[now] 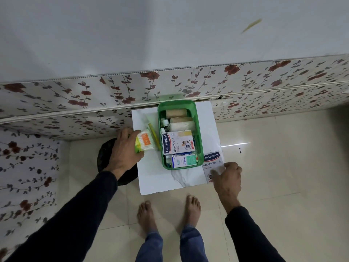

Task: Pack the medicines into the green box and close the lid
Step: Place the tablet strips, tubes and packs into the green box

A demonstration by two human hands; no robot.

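A single wide-angle view is being taken from the person's head, looking steeply down and forward. A small white table (173,184) is being seen from above near the centre, fairly close, with the floor (273,167) around it. Both arms are being seen reaching in from the lower edge. The flowered wall panel (75,95) is being bent by the lens.
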